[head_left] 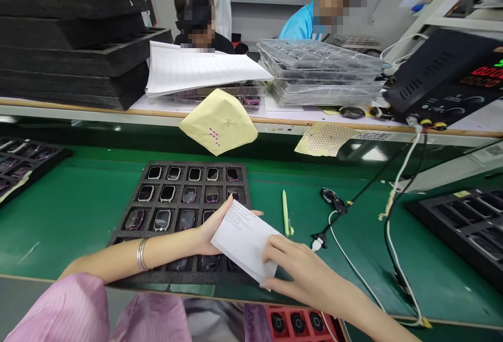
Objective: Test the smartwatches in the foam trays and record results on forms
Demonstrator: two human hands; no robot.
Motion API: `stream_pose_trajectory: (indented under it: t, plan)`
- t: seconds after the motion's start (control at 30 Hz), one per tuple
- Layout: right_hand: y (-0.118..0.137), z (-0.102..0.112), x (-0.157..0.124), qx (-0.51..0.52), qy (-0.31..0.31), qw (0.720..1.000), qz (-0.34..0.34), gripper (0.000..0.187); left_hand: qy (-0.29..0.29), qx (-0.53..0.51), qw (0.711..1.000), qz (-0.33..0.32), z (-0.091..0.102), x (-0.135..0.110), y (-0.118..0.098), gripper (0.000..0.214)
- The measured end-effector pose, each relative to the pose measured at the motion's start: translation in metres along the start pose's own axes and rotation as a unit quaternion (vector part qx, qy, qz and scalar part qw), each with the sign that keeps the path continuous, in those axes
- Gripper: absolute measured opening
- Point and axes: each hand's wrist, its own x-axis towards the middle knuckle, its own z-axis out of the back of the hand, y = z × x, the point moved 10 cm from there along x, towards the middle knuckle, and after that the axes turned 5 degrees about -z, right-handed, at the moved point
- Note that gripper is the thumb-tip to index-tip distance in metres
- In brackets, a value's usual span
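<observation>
A small white notepad (245, 242) with lines of handwriting near its upper end lies tilted between my two hands. My left hand (214, 229) is closed round its left side, the thumb along the upper edge and the other fingers mostly hidden beneath. At the lower right corner, my right hand (293, 263) pinches the paper with bent fingers and thumb. Under the left forearm and the notepad sits a dark foam tray (129, 237) with watch cases in its compartments; part of it is covered. A light green pen (284, 211) lies on the green mat to the right.
Cables (389, 227) and a small black device (332, 198) lie at right. More foam trays flank the mat (51, 227). Above is a shelf (283, 122) with stacked black foam (70, 59), clear plastic trays (320, 75) and a power supply (444, 80). Two people sit beyond.
</observation>
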Motion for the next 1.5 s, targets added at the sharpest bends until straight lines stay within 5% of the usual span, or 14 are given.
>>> stream_pose_trajectory:
  t: [0.3, 0.43, 0.57, 0.7, 0.8, 0.93, 1.2, 1.33, 1.5]
  plan:
    - [-0.024, 0.042, -0.006, 0.143, -0.082, 0.986, -0.035, 0.033, 0.017, -0.021, 0.999, 0.038, 0.012, 0.0, 0.004, 0.089]
    - [-0.076, 0.075, 0.006, 0.245, -0.139, 0.954, -0.106, 0.039, 0.02, 0.008, 0.998, 0.056, 0.019, -0.007, 0.006, 0.08]
    - [-0.136, 0.081, 0.05, 0.273, -0.09, 0.947, -0.146, 0.049, 0.004, 0.064, 0.996, 0.055, 0.026, -0.009, 0.007, 0.053]
    - [-0.208, 0.111, 0.091, 0.203, -0.206, 0.934, -0.21, 0.041, -0.008, 0.08, 0.994, 0.077, 0.031, -0.012, 0.017, 0.036]
    - [-0.236, 0.131, 0.116, 0.115, -0.274, 0.925, -0.236, 0.028, -0.015, 0.085, 0.992, 0.093, 0.036, -0.013, 0.024, 0.034]
    - [-0.225, 0.126, 0.159, -0.002, -0.277, 0.941, -0.193, 0.024, -0.032, 0.08, 0.992, 0.09, 0.042, -0.006, 0.024, 0.036]
    - [-0.168, 0.063, 0.236, -0.108, -0.128, 0.985, -0.047, 0.026, -0.049, 0.065, 0.992, 0.097, 0.047, -0.003, 0.029, 0.036]
    - [-0.168, 0.071, 0.208, -0.135, -0.174, 0.972, -0.083, 0.029, -0.075, 0.068, 0.991, 0.089, 0.054, -0.003, 0.028, 0.04]
    - [-0.176, 0.072, 0.108, -0.186, -0.271, 0.918, -0.222, 0.03, -0.119, 0.112, 0.986, 0.042, 0.054, -0.003, 0.008, 0.032]
